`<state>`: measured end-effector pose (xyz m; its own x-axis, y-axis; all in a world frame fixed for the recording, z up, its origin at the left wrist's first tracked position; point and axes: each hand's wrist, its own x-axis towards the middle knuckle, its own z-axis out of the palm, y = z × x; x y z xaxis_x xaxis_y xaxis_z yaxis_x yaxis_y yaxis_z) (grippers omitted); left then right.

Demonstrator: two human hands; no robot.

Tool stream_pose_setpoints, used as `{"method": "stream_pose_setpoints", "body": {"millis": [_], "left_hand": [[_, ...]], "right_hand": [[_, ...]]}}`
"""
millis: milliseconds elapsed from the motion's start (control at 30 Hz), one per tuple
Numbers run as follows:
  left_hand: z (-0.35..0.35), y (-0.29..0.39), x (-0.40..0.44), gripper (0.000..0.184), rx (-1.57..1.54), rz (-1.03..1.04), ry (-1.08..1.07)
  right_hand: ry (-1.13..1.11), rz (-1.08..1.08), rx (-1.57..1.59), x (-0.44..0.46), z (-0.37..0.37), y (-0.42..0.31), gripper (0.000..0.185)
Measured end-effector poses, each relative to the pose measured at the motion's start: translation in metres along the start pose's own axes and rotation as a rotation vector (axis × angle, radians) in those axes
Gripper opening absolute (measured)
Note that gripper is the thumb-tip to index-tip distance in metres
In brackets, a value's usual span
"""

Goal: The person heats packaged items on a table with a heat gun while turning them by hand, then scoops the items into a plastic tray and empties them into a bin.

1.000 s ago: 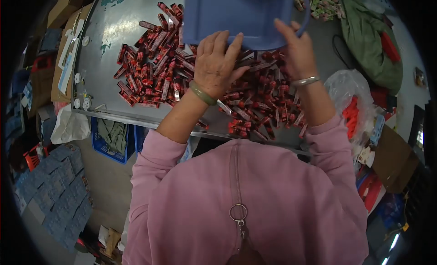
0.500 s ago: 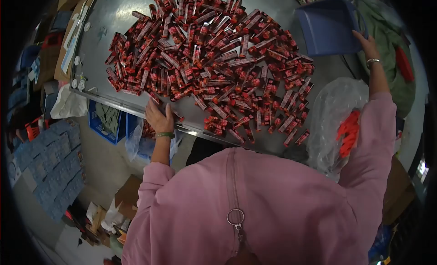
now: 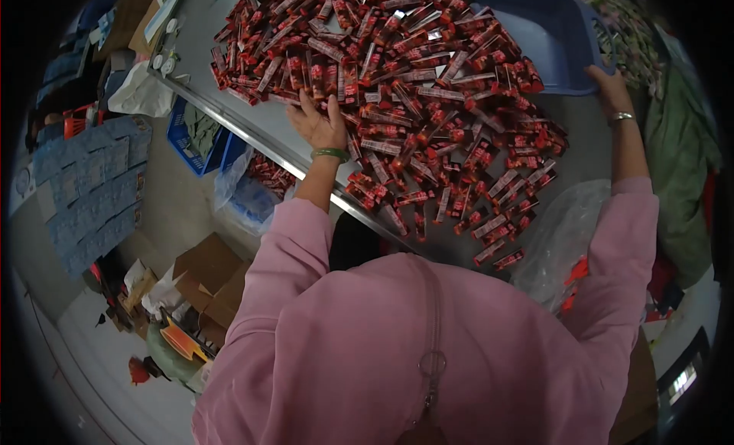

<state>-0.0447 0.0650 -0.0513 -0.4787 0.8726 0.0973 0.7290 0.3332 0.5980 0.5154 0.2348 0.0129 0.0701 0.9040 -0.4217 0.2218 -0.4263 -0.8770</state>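
A big heap of small red-and-black packets with clear windows covers much of the metal table. At the heap's near left edge is my left hand, fingers spread against the packets, holding none that I can see. A green bangle circles that wrist. My right hand grips the near right rim of a blue plastic bin. The bin is tilted, its mouth toward the heap, and packets lie against its left side. Whether any packets are inside it is hard to tell.
Clear plastic bags with orange-red pieces lie by my right forearm. Below the table's left edge stand a blue crate and a plastic bag of red packets. Cardboard boxes sit on the floor. Green cloth hangs at right.
The bin has come down from above the table's far right to the heap's right side. My left hand has moved from the table edge right, up against the packets. The camera view has shifted.
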Motion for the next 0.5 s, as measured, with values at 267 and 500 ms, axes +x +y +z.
{"method": "stream_pose_setpoints", "body": {"millis": [267,500], "left_hand": [[0.030,0.045,0.002,0.081,-0.188,0.051,-0.036],[0.035,0.108,0.018,0.084,-0.222,0.186,-0.186]], "right_hand": [[-0.098,0.071,0.163,-0.057,0.182,-0.032,0.062],[-0.063,0.155,0.294,-0.066,0.230,-0.030,0.047]]}}
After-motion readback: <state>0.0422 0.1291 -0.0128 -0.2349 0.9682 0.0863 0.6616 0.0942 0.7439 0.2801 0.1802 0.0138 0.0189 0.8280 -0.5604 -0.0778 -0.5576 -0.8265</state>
